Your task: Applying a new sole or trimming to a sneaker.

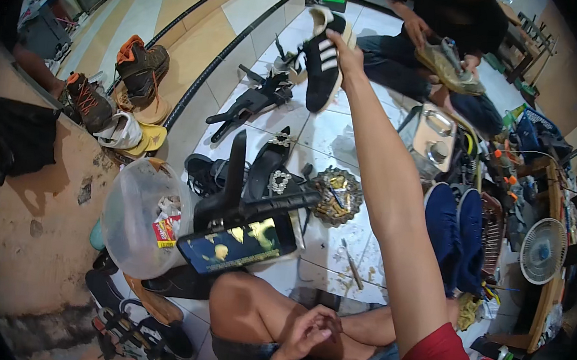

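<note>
Well out ahead, my right hand (347, 53) grips the black sneaker (318, 86), held up apart from the black-edged step (201, 45) on its left. White tile floor (321, 136) stretches open between sneaker and ashtray (331, 220); my left hand (311, 331), released, curls loosely over my crossed legs (368, 327).

Clock read from our left hand (309, 333). Bare tile (322, 250) at 12 o'clock, past our crossed legs (245, 303), gives us a low lane to the butt-filled bowl (337, 195); thin tool (352, 264) lies at 1. Phone (235, 246) and black stand (234, 175) block 10 to 11; room behind them hard to judge. Right forearm (388, 182) bars 1, higher up; blue shoes (440, 224) crowd 2. Beyond the bowl, open tile short of the held-up sneaker (322, 66).
</note>
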The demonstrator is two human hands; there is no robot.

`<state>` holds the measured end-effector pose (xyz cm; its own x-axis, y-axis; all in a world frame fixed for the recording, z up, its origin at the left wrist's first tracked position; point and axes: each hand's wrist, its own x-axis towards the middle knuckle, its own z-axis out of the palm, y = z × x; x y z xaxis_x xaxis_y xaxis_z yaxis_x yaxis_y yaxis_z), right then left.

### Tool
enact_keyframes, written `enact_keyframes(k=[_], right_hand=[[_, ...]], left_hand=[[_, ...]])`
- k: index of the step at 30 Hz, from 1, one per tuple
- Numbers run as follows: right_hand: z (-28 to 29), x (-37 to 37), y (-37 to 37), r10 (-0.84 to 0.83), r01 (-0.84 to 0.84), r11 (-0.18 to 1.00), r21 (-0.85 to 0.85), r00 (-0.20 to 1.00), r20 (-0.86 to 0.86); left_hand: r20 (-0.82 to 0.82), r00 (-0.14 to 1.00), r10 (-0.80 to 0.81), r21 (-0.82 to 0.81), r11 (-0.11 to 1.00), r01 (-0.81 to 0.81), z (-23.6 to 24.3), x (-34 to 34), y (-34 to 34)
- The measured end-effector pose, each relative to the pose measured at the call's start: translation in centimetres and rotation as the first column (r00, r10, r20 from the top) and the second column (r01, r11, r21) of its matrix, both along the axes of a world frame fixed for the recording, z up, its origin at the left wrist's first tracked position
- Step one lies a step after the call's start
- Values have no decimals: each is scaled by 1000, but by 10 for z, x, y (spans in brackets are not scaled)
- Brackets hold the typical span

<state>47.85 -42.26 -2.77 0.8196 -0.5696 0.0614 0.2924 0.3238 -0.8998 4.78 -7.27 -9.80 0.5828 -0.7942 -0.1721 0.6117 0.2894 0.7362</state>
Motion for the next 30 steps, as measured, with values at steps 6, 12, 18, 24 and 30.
enact_keyframes(k=[6,12,18,24,30], right_hand=[[-146,-7,-15,-20,69,986,155,955,-297],[-201,-9,-22,122,-39,962,272,948,-295],[-206,7,-28,36,-90,993,-81,862,-506],[-190,11,-38,-444,-113,734,-669,666,-600],[-105,1,-34,-646,44,431,-901,712,-274]], left_hand=[[-148,988,-34,-86,996,21,-4,8,-6],[-227,973,-39,-101,995,16,-2,14,-5],[-201,980,-9,-46,999,0,-6,14,0],[-144,990,5,15,1000,-3,1,15,-6],[-23,999,-30,75,997,32,1,8,-26]])
